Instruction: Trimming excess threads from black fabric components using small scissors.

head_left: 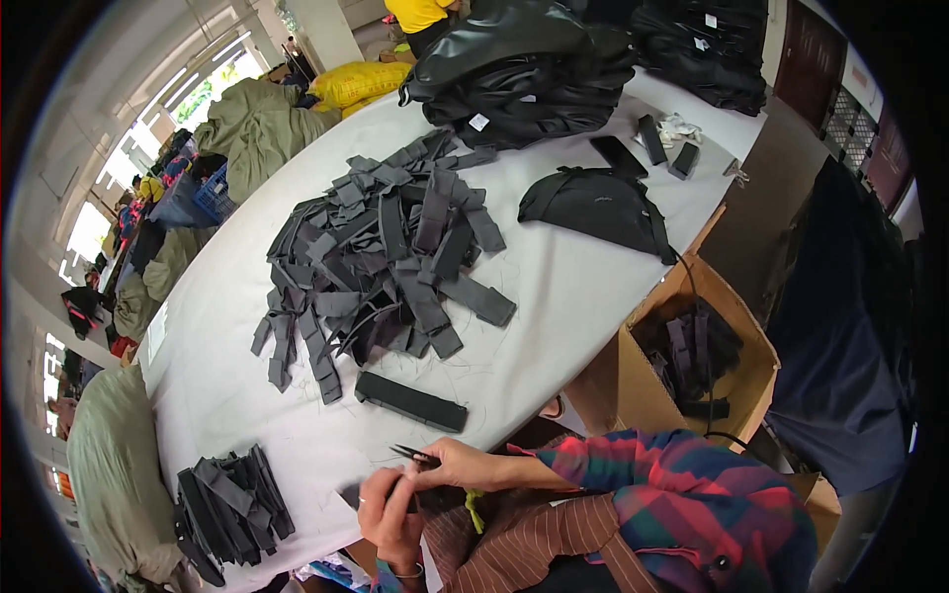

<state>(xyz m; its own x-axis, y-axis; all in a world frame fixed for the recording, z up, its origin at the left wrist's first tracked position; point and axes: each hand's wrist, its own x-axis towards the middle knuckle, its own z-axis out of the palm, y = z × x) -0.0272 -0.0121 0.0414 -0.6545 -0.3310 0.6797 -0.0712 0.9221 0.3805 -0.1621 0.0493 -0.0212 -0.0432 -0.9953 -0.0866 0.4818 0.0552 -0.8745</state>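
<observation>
At the near edge of the white worktop (pixel 554 296), in the head view, the person's two hands are working close together over a small dark fabric strap piece (pixel 348 494). The left hand (pixel 390 514) is curling its fingers around that piece, pinning it against the worktop edge, though how tightly the fingers are closing is hard to tell. The right hand (pixel 457 463), coming out of a plaid sleeve (pixel 682 484), is clamping together on a pair of small thread snips (pixel 413 455), whose dark blades are pointing left, just above the strap piece. Judging by how the others are lying, the strap is looking light, soft and floppy, bending easily, with a woven surface that is unlikely to slip; pinching it flat near one end is seeming the best hold, keeping the loose threads clear. A single longer black strap (pixel 410 400) is lying just beyond the hands. Farther out, a large heap of grey straps (pixel 386 257) is spreading over the middle of the worktop, and a neat small stack (pixel 232 499) is sitting to the left. A cardboard box (pixel 732 326) with more straps is standing to the right.
</observation>
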